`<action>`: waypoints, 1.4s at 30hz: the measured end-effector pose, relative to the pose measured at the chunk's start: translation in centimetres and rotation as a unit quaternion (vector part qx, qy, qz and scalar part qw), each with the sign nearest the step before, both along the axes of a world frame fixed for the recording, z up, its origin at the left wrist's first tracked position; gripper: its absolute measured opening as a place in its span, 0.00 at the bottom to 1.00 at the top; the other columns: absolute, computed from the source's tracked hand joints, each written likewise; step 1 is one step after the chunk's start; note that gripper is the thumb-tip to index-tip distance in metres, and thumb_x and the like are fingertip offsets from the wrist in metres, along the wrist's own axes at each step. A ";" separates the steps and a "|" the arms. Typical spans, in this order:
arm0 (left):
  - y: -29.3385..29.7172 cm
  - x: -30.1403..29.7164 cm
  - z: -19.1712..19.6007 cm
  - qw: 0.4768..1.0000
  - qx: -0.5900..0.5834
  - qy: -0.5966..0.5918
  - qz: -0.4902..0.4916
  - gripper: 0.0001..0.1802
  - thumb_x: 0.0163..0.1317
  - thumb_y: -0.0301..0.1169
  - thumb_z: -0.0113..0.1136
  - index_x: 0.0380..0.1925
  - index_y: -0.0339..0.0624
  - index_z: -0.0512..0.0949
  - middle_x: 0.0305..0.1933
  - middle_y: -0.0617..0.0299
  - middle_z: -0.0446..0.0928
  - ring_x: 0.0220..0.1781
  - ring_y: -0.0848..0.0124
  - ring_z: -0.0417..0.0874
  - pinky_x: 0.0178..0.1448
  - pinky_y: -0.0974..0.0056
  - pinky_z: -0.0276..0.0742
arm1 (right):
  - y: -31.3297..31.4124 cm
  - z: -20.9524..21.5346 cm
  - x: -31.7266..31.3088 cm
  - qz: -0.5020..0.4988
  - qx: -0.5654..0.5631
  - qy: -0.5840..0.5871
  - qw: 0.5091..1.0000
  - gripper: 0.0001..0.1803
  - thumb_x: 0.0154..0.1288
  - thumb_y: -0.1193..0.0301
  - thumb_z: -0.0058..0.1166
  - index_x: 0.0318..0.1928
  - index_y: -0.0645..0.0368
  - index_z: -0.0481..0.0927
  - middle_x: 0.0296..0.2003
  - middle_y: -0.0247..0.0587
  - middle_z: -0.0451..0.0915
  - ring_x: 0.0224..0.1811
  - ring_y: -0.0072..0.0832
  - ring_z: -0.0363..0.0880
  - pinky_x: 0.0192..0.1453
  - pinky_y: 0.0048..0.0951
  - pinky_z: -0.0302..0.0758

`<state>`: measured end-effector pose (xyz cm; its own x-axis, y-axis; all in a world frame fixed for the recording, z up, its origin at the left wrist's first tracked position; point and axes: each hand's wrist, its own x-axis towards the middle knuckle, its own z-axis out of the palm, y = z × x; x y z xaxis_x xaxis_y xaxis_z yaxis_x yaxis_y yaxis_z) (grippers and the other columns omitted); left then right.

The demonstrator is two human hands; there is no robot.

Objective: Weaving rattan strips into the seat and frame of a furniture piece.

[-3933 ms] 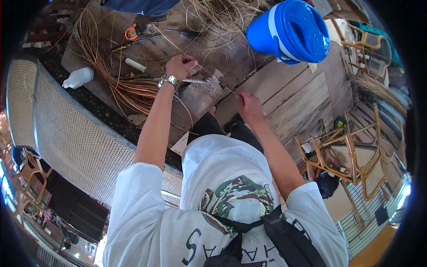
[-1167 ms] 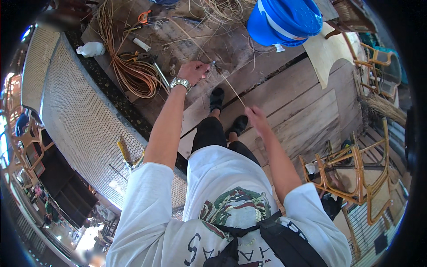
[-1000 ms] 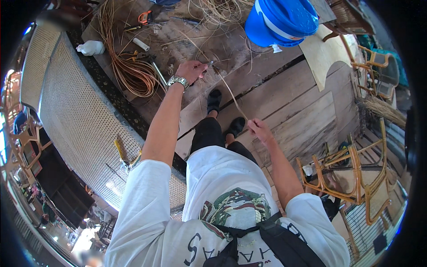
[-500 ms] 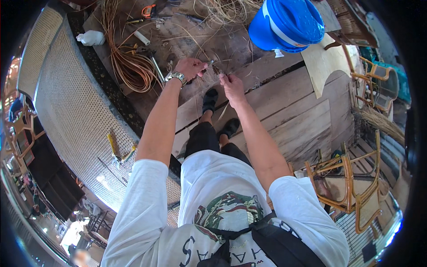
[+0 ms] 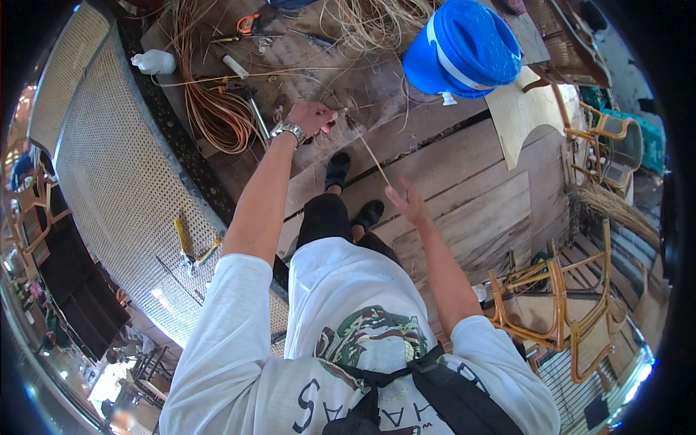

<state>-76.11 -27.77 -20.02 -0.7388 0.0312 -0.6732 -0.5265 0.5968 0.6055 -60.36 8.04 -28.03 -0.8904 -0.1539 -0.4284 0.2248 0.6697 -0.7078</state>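
Note:
My left hand [image 5: 313, 119], with a metal watch at the wrist, is closed above the wooden floor boards. Its fingertips pinch a small thing too tiny to name. From just beside them a thin pale rattan strip [image 5: 374, 157] runs straight and slanting down to my right hand [image 5: 410, 204]. The strip's near end meets the thumb and forefinger of that hand, whose other fingers stick out. A coil of brown rattan cane [image 5: 210, 119] lies left of my left hand.
A woven cane panel [image 5: 116, 152] with yellow-handled pliers [image 5: 184, 243] stands at left. A blue lidded bucket [image 5: 464, 51] is at the far right. Around lie a white bottle [image 5: 154, 62], an orange tape measure [image 5: 249, 25] and loose cane strands [image 5: 380, 22]. Rattan chair frames [image 5: 558, 304] stand at right.
My right hand has moved away from my left, down and to the right, and the strip now stretches between them. My left hand has stayed nearly in place.

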 end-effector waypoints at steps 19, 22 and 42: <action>-1.0 0.3 0.3 1.000 -0.026 0.002 -0.006 0.21 0.64 0.53 0.60 0.42 0.51 0.87 0.28 0.68 0.87 0.29 0.76 0.83 0.39 0.66 0.78 | -3.4 4.4 -0.4 -0.054 0.008 -0.024 0.998 0.26 0.74 0.51 0.47 0.30 0.62 0.77 0.20 0.42 0.76 0.26 0.33 0.76 0.33 0.36 0.72; -0.7 0.3 1.1 0.999 -0.021 -0.031 0.005 0.22 0.64 0.53 0.60 0.43 0.50 0.86 0.29 0.68 0.87 0.33 0.76 0.85 0.43 0.65 0.79 | -3.9 4.5 -2.3 0.007 0.007 -0.079 0.997 0.24 0.73 0.52 0.51 0.32 0.62 0.77 0.24 0.42 0.78 0.29 0.31 0.78 0.37 0.35 0.73; -0.8 0.9 0.3 0.999 -0.036 -0.015 0.005 0.21 0.64 0.54 0.57 0.42 0.52 0.87 0.29 0.68 0.87 0.36 0.74 0.86 0.46 0.64 0.80 | -2.3 5.2 2.0 -0.091 0.006 -0.063 0.994 0.25 0.72 0.53 0.50 0.37 0.68 0.79 0.25 0.52 0.79 0.28 0.44 0.75 0.36 0.46 0.69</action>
<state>-75.23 -28.52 -19.69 -0.7182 -0.0254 -0.6954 -0.5497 0.6333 0.5447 -58.41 5.79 -22.81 -0.8424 0.0109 -0.5388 0.4290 0.6187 -0.6582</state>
